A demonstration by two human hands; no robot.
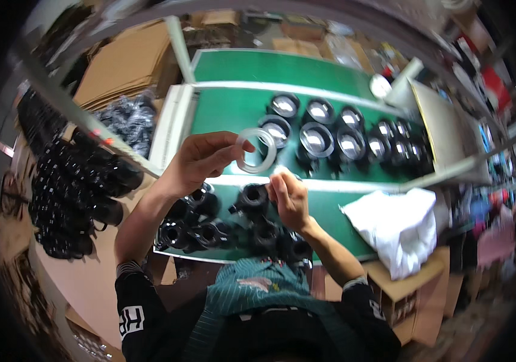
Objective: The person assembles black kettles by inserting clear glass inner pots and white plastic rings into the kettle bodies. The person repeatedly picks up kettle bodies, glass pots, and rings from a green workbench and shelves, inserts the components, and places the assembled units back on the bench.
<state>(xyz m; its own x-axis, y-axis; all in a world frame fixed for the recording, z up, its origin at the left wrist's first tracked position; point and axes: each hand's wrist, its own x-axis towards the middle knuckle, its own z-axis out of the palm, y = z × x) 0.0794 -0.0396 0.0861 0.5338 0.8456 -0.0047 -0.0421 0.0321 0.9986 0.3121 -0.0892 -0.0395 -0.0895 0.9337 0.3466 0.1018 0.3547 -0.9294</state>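
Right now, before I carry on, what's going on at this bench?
The left hand holds up a translucent ring over the green bench. The right hand is raised close by, partly closed; whether it grips anything is too blurred to tell. Beyond the hands, black pieces with shiny round tops stand grouped on the bench, and more black parts sit on its near side. A white bundle lies to the right.

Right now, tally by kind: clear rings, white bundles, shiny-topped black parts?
Clear ring, in the left hand: 1
White bundle: 1
Shiny-topped black parts: at least 7; the right end is too blurred to count
Total: at least 9
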